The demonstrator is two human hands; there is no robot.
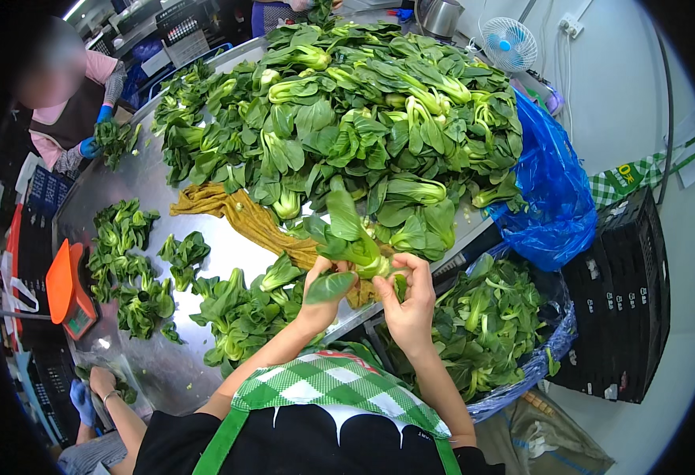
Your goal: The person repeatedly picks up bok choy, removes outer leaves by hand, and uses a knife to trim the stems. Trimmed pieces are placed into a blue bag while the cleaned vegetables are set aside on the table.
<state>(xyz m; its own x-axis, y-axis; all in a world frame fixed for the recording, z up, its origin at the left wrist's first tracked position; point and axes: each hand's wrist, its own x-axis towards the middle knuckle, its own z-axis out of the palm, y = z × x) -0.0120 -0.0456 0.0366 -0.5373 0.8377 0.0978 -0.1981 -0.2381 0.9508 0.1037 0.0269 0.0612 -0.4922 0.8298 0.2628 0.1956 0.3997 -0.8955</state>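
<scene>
A head of bok choy is in my left hand, held around its lower part with the leaves pointing up and away. The fingertips of my right hand are at the pale base of that head, with a green leaf beside the fingers. Beyond my hands a large heap of bok choy covers the far part of the steel table. A mustard-coloured cloth lies along the heap's near edge. Left of my left hand is a smaller pile of bok choy.
A plastic-lined container of leaves stands at my right, near black crates and a blue plastic bag. More bok choy and an orange scale are at the left. Co-workers' hands work at the table's left side.
</scene>
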